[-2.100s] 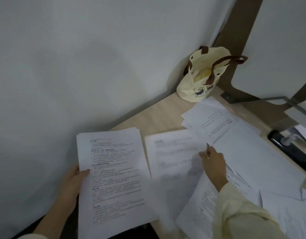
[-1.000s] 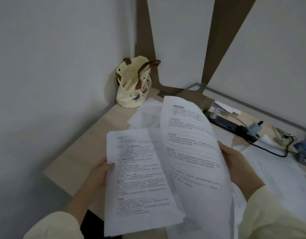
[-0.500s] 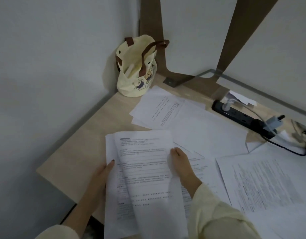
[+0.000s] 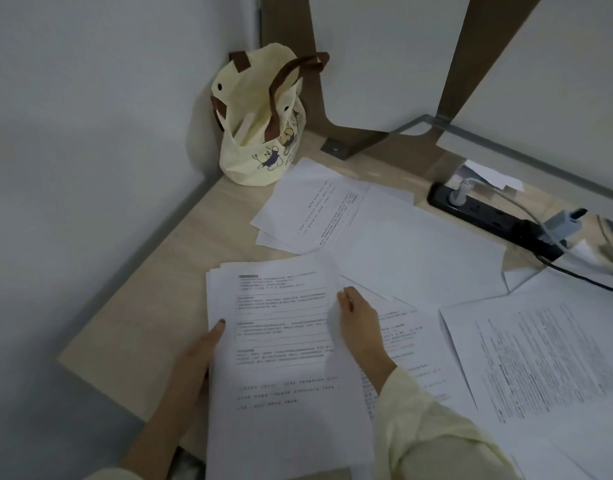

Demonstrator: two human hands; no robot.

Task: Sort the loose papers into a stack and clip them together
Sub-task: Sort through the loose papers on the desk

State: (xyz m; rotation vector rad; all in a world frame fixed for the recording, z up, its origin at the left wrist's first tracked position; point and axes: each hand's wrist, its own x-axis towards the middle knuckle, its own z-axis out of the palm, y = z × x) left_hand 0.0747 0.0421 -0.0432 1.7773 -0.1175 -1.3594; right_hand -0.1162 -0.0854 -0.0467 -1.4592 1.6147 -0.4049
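Place: study or office desk corner
Surface: pale wood desk [image 4: 132,296] against plain white walls
Clutter: printed sheets [image 4: 419,251] spread about
Power: black power strip [image 4: 488,220] with plugged chargers
Personal: cream cartoon-bear tote bag [image 4: 260,126]

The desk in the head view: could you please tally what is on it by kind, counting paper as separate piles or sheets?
Paper stack being held: 1
Loose paper groups on the desk: 3
Tote bag: 1
Power strip: 1
Hands: 2
Total: 8

Printed lines cover the papers [image 4: 284,327], seemingly in small type, but too blurred to read any word.
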